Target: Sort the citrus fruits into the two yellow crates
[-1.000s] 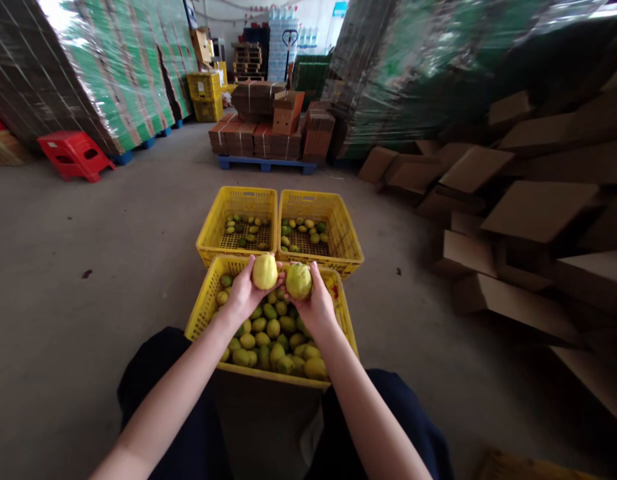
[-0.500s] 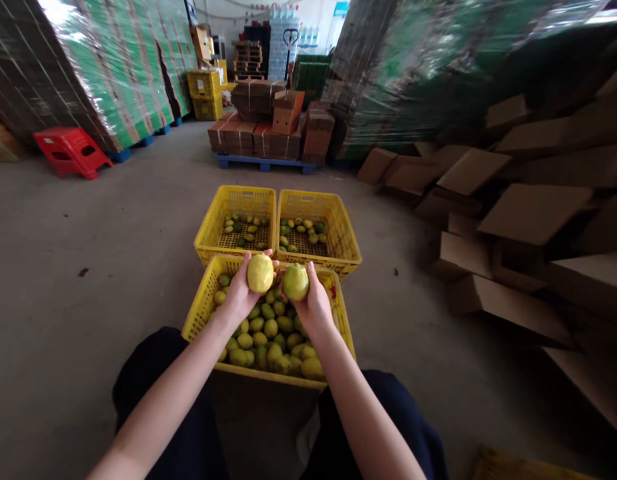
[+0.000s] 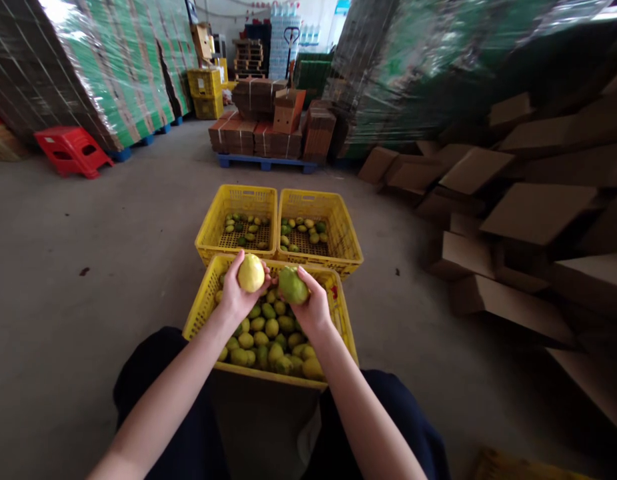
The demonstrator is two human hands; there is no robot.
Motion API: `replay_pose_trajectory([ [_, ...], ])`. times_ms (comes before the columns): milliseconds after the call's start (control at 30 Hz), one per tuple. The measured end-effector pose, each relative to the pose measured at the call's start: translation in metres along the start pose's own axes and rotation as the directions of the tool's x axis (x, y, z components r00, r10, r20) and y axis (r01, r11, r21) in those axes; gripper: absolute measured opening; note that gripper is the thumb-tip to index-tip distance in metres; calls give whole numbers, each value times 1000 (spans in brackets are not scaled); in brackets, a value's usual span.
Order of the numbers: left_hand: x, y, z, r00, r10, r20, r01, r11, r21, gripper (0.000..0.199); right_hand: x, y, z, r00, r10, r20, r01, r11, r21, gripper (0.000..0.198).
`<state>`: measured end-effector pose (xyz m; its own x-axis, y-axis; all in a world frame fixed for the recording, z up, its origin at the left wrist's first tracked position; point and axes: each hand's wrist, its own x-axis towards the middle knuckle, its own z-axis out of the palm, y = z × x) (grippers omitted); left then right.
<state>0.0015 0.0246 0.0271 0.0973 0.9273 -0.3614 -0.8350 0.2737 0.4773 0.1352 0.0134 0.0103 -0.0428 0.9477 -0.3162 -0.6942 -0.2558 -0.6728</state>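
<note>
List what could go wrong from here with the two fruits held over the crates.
1. The left hand cups the yellow fruit from below; it might roll off and bruise.
2. The right hand holds the greener fruit near the near crate rim; a slip could send it onto the concrete floor.

My left fruit [image 3: 251, 273] is yellow, my right fruit [image 3: 293, 285] green; the crates [image 3: 203, 303] yellow, the stool [image 3: 71, 151] red.

The near crate [image 3: 201, 308] at 6 o'clock is glossy yellow plastic mesh. The yellow fruit [image 3: 251, 273] has smooth, faintly dimpled, matt skin. At 3 o'clock lie matt brown cardboard boxes [image 3: 533, 210]; the floor [image 3: 88, 267] is rough grey concrete.
</note>
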Motion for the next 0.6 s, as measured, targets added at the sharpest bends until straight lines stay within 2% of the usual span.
replay_pose_trajectory([
  [67, 1, 0, 0, 1000, -13, 24, 13, 1000, 2, 36, 0, -1, 1, 1000, 23, 9, -24, 1000, 17, 16],
  [233, 3, 2, 0, 997, -28, -78, 27, 1000, -13, 29, 1, -3, 1, 995, 81, 55, -84, 996, 44, 27],
  [367, 6, 1, -2, 994, -75, -75, 75, 997, 5, 34, 5, 1, -2, 996, 16, -85, -10, 997, 74, 25],
  [433, 8, 0, -3, 994, -72, -78, 74, 997, 16, 34, 6, 3, -2, 993, -24, -116, 33, 997, 76, 25],
  [500, 10, -2, -5, 994, -44, -96, 48, 998, 36, 30, 6, 2, 0, 995, -26, -97, 30, 998, 46, 28],
  [600, 12, -3, -7, 992, -32, -119, 36, 999, 33, 27, 3, -1, 2, 998, 54, -44, -54, 999, 1, 35],
])
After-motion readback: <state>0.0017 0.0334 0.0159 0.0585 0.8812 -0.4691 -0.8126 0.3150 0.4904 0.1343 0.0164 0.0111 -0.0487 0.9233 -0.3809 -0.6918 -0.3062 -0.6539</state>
